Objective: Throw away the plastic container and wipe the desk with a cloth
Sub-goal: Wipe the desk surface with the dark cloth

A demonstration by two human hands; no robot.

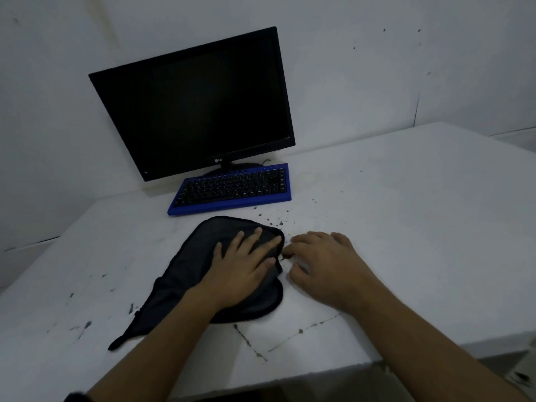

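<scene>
Cloth lies flat beneath the left hand.

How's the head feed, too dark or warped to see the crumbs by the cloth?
Head view: dim and bluish, no glare; the crumbs beside the cloth show clearly; wide-angle distortion tilts the monitor and the desk edges.

Monitor, black, screen dark: brand mark "LG" on lower bezel, centred above stand. Keyboard, blue frame: key legends too small to read.
</scene>
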